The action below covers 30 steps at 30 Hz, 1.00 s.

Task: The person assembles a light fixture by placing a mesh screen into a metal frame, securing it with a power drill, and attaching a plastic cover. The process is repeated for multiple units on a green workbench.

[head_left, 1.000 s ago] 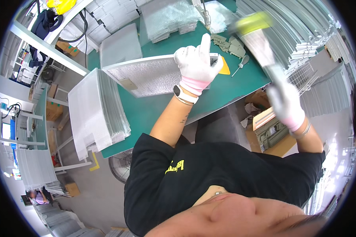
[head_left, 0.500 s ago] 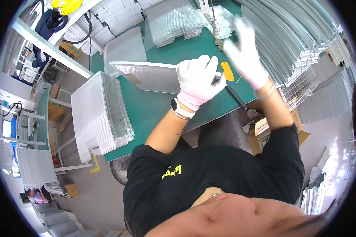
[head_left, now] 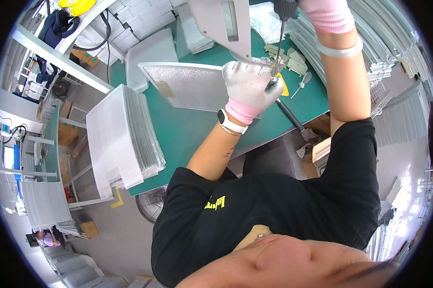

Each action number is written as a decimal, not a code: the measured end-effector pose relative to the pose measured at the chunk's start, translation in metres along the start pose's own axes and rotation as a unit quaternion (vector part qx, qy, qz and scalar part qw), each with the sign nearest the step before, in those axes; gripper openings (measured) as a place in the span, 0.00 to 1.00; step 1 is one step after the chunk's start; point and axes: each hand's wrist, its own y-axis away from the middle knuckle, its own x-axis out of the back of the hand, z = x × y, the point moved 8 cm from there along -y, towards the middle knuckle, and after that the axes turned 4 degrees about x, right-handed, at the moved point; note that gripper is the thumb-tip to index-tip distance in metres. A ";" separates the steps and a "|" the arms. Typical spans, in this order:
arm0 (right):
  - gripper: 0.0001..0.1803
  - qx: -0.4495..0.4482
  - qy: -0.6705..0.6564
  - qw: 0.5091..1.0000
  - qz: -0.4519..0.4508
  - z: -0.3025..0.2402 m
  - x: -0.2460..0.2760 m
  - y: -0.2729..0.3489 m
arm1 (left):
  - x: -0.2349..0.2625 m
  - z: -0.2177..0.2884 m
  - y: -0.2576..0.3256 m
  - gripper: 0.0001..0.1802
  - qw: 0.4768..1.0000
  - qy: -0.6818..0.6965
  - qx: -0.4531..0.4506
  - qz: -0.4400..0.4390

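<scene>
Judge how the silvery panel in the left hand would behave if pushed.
The silvery panel is probably stiff, showing no obvious sag beyond the left hand. Stood on its narrow edge, it would likely tip if released. Its thinness suggests it may be light for its area.

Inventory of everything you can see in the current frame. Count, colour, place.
panel: 1, silver, raised on edge, in left hand
driver chuck: 1, dark, top centre
slotted frame: 1, light grey, beside chuck
table: 1, green, centre
sheet stack: 1, silvery, table's left end
scraper: 1, yellow, right of left hand
rod-like handle: 1, black, table's front edge
screwdriver: 1, pale, table right
moulded parts: several, beige, rear right
long strips: many, grey, upper right
cardboard boxes: several, brown, floor
fan: 1, grey, floor
bag-like item: 1, yellow, upper left
co-worker: 1, purple top, lower left
left hand: 1, white glove, on panel
right hand: 1, pink cuff, mostly beyond top edge
</scene>
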 end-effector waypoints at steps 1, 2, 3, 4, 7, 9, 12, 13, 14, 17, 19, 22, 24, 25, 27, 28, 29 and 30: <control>0.10 0.016 0.007 1.000 -0.008 0.002 0.001 0.001 | -0.001 -0.001 0.000 0.07 0.999 -0.007 0.008 -0.034; 0.10 0.033 0.014 0.999 -0.016 0.003 0.001 0.000 | -0.004 -0.002 0.001 0.08 0.998 -0.013 0.015 -0.067; 0.10 0.049 0.021 0.998 -0.025 0.003 0.001 0.000 | -0.003 -0.002 0.002 0.08 0.998 -0.012 0.015 -0.061; 0.10 0.040 0.011 0.999 -0.019 0.007 0.003 0.000 | -0.002 -0.003 0.003 0.08 0.998 -0.010 0.014 -0.055; 0.10 0.015 -0.011 1.000 -0.013 0.011 0.003 -0.001 | 0.001 -0.004 0.006 0.09 0.999 0.024 0.009 -0.035; 0.10 0.001 -0.020 1.000 -0.023 0.012 0.002 -0.001 | 0.003 -0.003 0.006 0.09 0.999 0.041 0.004 -0.032; 0.10 -0.013 -0.042 0.999 -0.022 0.014 -0.005 0.008 | 0.004 0.000 0.004 0.10 0.998 0.046 0.010 -0.046; 0.10 -0.036 -0.054 0.998 -0.026 0.012 -0.014 0.021 | 0.001 0.000 0.006 0.10 0.997 0.051 0.018 -0.052; 0.11 -0.056 -0.076 0.995 -0.034 0.023 -0.018 0.025 | 0.000 -0.004 0.008 0.10 0.997 0.046 0.028 -0.053; 0.22 -0.104 -0.131 0.985 -0.042 0.040 -0.026 0.040 | 0.000 -0.006 0.015 0.10 0.994 0.078 0.045 -0.070; 0.29 -0.093 -0.177 0.978 -0.065 0.039 -0.031 0.038 | 0.001 -0.005 0.012 0.09 0.994 0.096 0.033 -0.050; 0.30 -0.079 -0.246 0.961 -0.103 0.047 -0.037 0.035 | 0.006 -0.001 0.010 0.09 0.994 0.109 0.004 -0.019; 0.31 -0.133 -0.253 0.957 -0.053 0.050 -0.039 0.039 | 0.004 -0.006 0.018 0.08 0.992 0.125 -0.011 0.011; 0.31 -0.142 -0.284 0.945 -0.080 0.053 -0.042 0.040 | 0.003 -0.007 0.017 0.08 0.992 0.125 -0.011 0.005; 0.32 -0.160 -0.343 0.916 -0.133 0.063 -0.047 0.043 | 0.005 -0.007 0.016 0.08 0.992 0.126 -0.011 -0.008; 0.31 -0.167 -0.325 0.923 -0.123 0.061 -0.049 0.043 | 0.009 -0.004 0.012 0.08 0.992 0.127 -0.014 -0.006; 0.31 -0.173 -0.323 0.926 -0.095 0.063 -0.044 0.046 | 0.013 0.000 0.008 0.09 0.992 0.128 -0.016 -0.005; 0.30 -0.179 -0.320 0.928 -0.068 0.067 -0.037 0.051 | 0.015 0.004 0.005 0.09 0.991 0.129 -0.028 -0.008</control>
